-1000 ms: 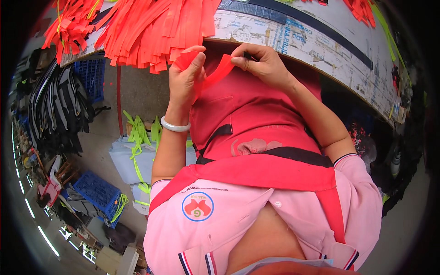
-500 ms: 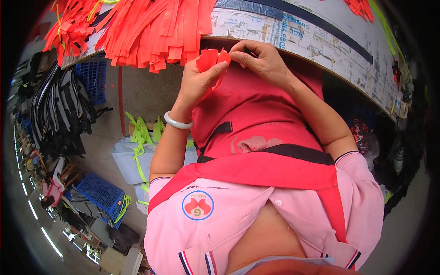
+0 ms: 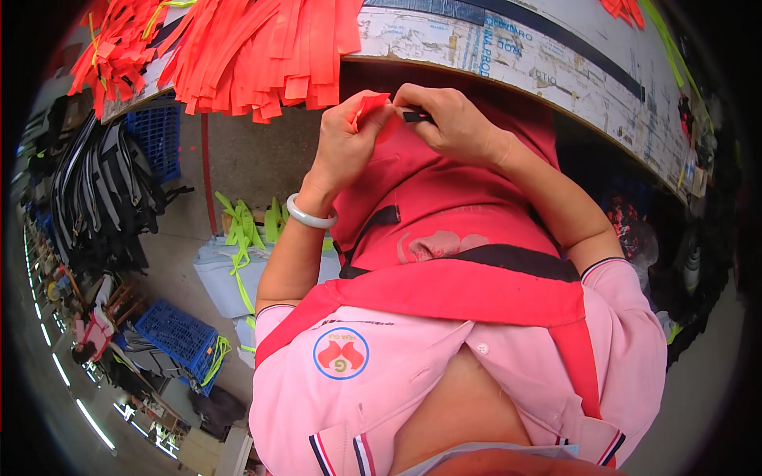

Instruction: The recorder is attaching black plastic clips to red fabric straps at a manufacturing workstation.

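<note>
Close to the table's front edge, my left hand (image 3: 340,147) is closed round a folded bright orange-red fabric strip (image 3: 370,104), whose end stands up above the thumb. My right hand (image 3: 459,125) meets it at the fingertips, pinching at the strip's edge. A small black object (image 3: 417,117) shows between the curled fingers of that right hand; its kind cannot be made out. A large bunch of the same orange-red strips (image 3: 262,59) hangs over the table edge, left of my hands.
The worn white tabletop (image 3: 429,40) runs across the front. At left hang black and grey straps (image 3: 99,190) beside a blue crate (image 3: 155,139). Yellow-green strips (image 3: 242,226) lie on pale sheets on the floor. Another blue crate (image 3: 175,337) stands farther back.
The strip in my left hand has turned and shows less of its length. My right hand has rolled slightly, bringing the black object into clearer view. The hands remain together.
</note>
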`<state>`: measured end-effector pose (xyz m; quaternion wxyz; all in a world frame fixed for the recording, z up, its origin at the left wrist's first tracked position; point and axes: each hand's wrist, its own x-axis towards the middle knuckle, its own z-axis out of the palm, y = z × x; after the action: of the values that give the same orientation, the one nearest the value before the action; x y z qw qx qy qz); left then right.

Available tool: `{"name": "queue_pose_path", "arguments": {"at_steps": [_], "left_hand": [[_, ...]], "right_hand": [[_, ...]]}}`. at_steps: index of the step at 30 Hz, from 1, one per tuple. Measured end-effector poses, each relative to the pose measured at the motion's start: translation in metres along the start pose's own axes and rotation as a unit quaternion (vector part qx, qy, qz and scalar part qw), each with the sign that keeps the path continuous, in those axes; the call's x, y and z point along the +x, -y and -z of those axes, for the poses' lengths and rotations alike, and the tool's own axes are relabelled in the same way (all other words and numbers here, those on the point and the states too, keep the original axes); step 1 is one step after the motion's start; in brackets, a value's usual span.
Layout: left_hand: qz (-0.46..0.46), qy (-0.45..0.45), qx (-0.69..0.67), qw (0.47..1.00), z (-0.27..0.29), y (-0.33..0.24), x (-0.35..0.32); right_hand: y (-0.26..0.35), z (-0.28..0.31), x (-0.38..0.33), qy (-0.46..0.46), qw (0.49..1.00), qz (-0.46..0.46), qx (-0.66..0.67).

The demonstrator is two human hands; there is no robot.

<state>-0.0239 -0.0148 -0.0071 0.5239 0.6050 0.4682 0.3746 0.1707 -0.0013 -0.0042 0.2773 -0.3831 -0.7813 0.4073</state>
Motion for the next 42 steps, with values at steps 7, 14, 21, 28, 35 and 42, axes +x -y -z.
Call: {"name": "queue_pose_path", "arguments": {"at_steps": [7,14,21,28,35,42], "left_hand": [[-0.214,-0.055,0.186,0.957,-0.016,0.003,0.003],[0.114,-0.023,-0.139,0.983,0.008,0.011,0.01],[0.123,0.019,-0.115,0.985,-0.007,0.016,0.009],[0.141,0.038,-0.133,0.98,-0.01,0.022,0.011],[0.184,0.02,-0.208,0.96,0.0,0.03,0.008],[0.2,-0.008,-0.22,0.955,0.014,0.017,0.003]], "right_hand": [[-0.013,-0.019,0.002,0.037,0.802,-0.351,0.482],[-0.039,-0.019,0.004,-0.023,0.99,-0.118,0.074],[-0.019,-0.012,0.009,0.086,0.983,-0.162,0.028],[-0.017,0.007,0.008,0.1,0.982,-0.152,0.052],[-0.024,0.012,0.01,0.105,0.964,-0.175,0.173],[-0.033,0.027,0.006,0.065,0.855,-0.312,0.409]]}}
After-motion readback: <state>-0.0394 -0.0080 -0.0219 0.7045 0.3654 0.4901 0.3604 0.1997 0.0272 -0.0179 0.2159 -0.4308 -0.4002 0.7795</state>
